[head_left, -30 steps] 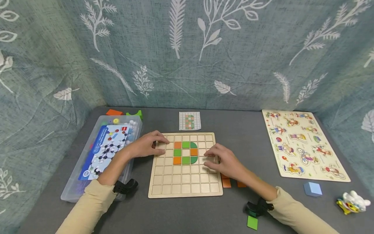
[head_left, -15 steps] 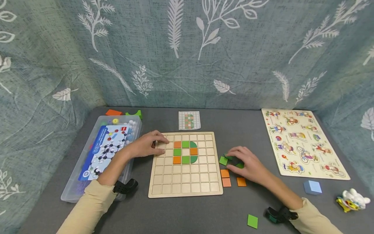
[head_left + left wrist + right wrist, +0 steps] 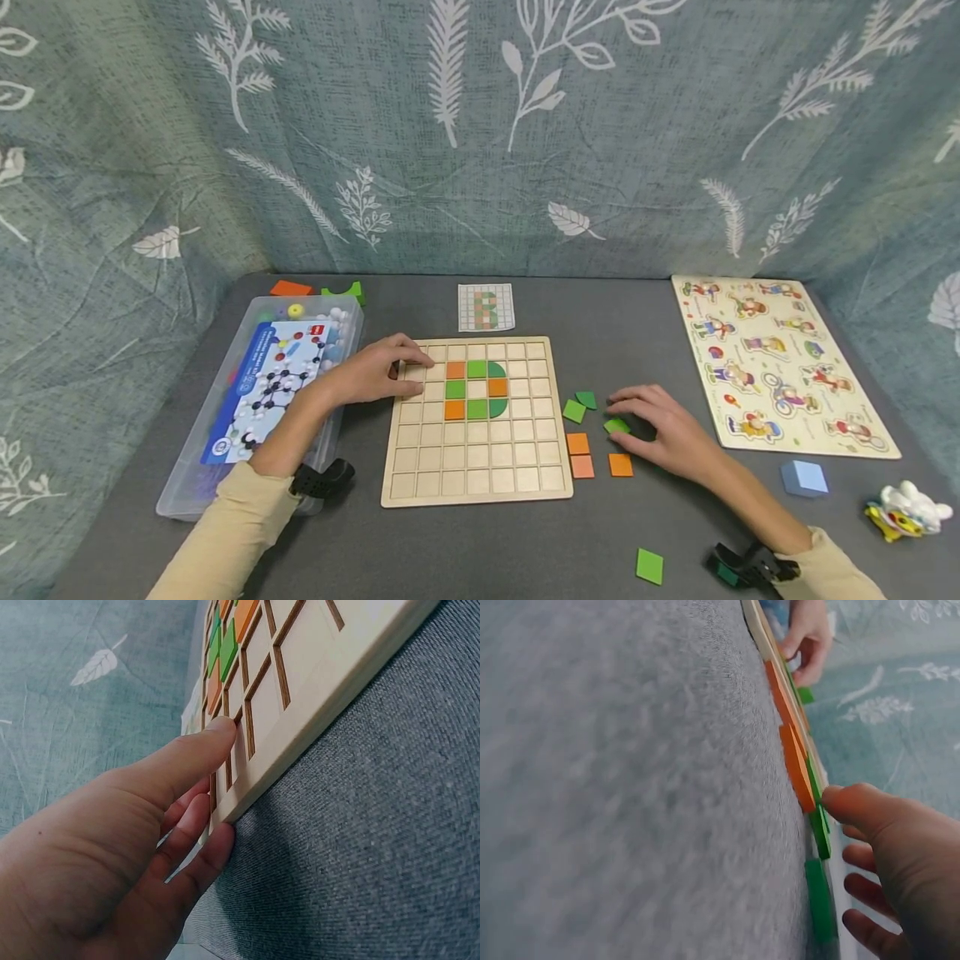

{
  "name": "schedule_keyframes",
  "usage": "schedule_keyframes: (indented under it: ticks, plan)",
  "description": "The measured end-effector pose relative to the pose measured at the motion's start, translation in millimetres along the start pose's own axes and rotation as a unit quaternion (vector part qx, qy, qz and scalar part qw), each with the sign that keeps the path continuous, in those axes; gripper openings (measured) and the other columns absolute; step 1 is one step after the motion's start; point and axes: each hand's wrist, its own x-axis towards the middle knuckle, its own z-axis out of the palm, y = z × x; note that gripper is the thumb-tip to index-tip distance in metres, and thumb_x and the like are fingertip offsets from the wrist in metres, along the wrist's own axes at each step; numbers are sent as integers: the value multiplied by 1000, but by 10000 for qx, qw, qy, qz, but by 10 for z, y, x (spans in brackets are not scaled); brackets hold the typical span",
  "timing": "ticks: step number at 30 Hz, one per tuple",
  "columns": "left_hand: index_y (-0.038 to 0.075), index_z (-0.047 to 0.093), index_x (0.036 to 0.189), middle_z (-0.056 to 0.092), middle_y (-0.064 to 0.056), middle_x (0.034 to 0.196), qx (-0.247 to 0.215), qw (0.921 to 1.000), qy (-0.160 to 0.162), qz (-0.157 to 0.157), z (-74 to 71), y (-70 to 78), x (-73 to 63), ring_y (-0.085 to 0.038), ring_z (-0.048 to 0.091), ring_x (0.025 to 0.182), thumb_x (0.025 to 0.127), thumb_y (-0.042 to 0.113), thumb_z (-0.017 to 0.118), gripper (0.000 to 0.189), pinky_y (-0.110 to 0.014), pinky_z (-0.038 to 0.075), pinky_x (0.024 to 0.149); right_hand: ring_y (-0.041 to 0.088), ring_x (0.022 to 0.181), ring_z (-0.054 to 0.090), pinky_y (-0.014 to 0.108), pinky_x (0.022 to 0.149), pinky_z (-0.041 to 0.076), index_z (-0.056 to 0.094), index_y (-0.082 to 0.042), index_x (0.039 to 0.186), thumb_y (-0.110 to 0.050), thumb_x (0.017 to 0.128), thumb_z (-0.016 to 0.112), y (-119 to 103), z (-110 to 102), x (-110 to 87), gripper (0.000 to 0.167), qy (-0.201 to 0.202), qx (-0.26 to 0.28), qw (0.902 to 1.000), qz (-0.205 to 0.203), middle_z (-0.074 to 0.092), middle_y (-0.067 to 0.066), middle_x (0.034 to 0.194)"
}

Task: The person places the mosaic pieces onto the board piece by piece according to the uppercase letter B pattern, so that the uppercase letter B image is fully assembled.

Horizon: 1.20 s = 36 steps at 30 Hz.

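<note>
A wooden grid board [image 3: 517, 467] lies on the dark table. In it sit orange, light green and dark green tiles [image 3: 477, 408] in a ring around one bare cell. My left hand [image 3: 372, 372] rests at the board's left edge, thumb over the cells in the left wrist view [image 3: 169, 769]. To the right of the board, my right hand [image 3: 667, 429] is spread over a light green tile [image 3: 617, 426], thumb and fingers apart on either side of it. Close by lie a light green square [image 3: 573, 411], a dark green rounded tile [image 3: 586, 400] and orange tiles [image 3: 620, 465].
A small pattern card [image 3: 487, 308] lies behind the board. A clear plastic box [image 3: 180, 475] stands left, with orange and green blocks behind it. At right are a picture puzzle board [image 3: 780, 375], a blue cube [image 3: 804, 478] and a toy figure [image 3: 909, 510]. One green square [image 3: 649, 566] lies in front.
My right hand has moved from above the board's right side out to the right, over the loose tiles, uncovering several of them. My left hand has stayed at the board's edge.
</note>
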Motion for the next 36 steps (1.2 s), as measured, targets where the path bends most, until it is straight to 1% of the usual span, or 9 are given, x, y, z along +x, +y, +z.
schedule_keyframes:
  ticks: [3, 6, 14, 20, 25, 28, 31, 33, 36]
  plan:
    - [7, 64, 125, 54, -13, 121, -3, 10000, -9, -18, -5, 0, -7, -15, 47, 80, 90, 21, 70, 38, -28, 42, 72, 15, 104, 55, 22, 91, 40, 72, -19, 98, -8, 72, 83, 21, -14, -26, 30, 63, 69, 9995, -297, 67, 0, 111]
    - [7, 64, 125, 54, -13, 122, -9, 10000, -14, -29, -8, 1, -13, -15, 47, 80, 91, 21, 70, 38, -28, 42, 72, 15, 101, 56, 18, 91, 39, 73, -19, 95, -5, 71, 83, 33, -23, -31, 29, 42, 149, 9985, -526, 68, -1, 108]
    - [7, 64, 125, 55, -13, 120, -16, 10000, 15, 32, 4, -12, -15, -16, 47, 80, 90, 21, 70, 37, -28, 42, 72, 14, 101, 58, 9, 95, 36, 74, -16, 99, 1, 72, 80, 56, -63, -23, 33, -85, 328, 9954, -893, 70, 2, 108]
    - [6, 64, 125, 55, -13, 120, -13, 10000, 17, 29, -1, -7, -17, -16, 47, 81, 90, 20, 70, 37, -28, 42, 72, 14, 99, 59, 10, 93, 38, 73, -15, 101, 4, 72, 78, 88, -68, -14, 35, -155, 407, 9921, -1178, 70, 3, 108]
    - [6, 64, 125, 55, -13, 120, 7, 10000, 14, 60, 9, -11, -17, -15, 47, 80, 91, 20, 70, 37, -27, 43, 72, 9, 95, 57, 16, 85, 43, 73, -16, 98, -4, 75, 79, 116, -58, 8, 27, -149, 262, 9900, -1378, 68, -2, 104]
    - [6, 64, 125, 55, -13, 120, 2, 10000, 9, 43, 12, -10, -16, -15, 47, 80, 91, 21, 70, 38, -27, 42, 72, 8, 93, 57, 19, 81, 45, 73, -16, 96, -11, 76, 80, 95, -38, 78, 22, 94, 173, 9872, -1584, 66, -3, 100]
    - [6, 64, 125, 54, -13, 120, -10, 10000, -2, 39, 17, -13, -12, -15, 47, 80, 91, 22, 69, 38, -28, 42, 72, 9, 91, 57, 21, 79, 46, 73, -15, 95, -15, 79, 80, 22, 4, 204, 17, 372, 266, 9816, -1855, 66, -2, 99]
    - [7, 64, 125, 55, -13, 120, -10, 10000, 3, 22, 13, -8, -10, -15, 47, 80, 91, 22, 69, 38, -28, 42, 72, 9, 90, 57, 21, 78, 47, 72, -15, 95, -16, 80, 80, -57, 46, 305, 17, 405, 352, 9793, -1952, 66, -2, 98]
    - [7, 64, 125, 55, -13, 120, -9, 10000, -5, 29, 12, -4, -4, -15, 47, 80, 91, 22, 69, 38, -28, 42, 72, 10, 90, 58, 20, 77, 48, 73, -14, 94, -15, 77, 81, -199, 137, 464, 19, 300, 505, 9780, -1999, 67, -2, 98]
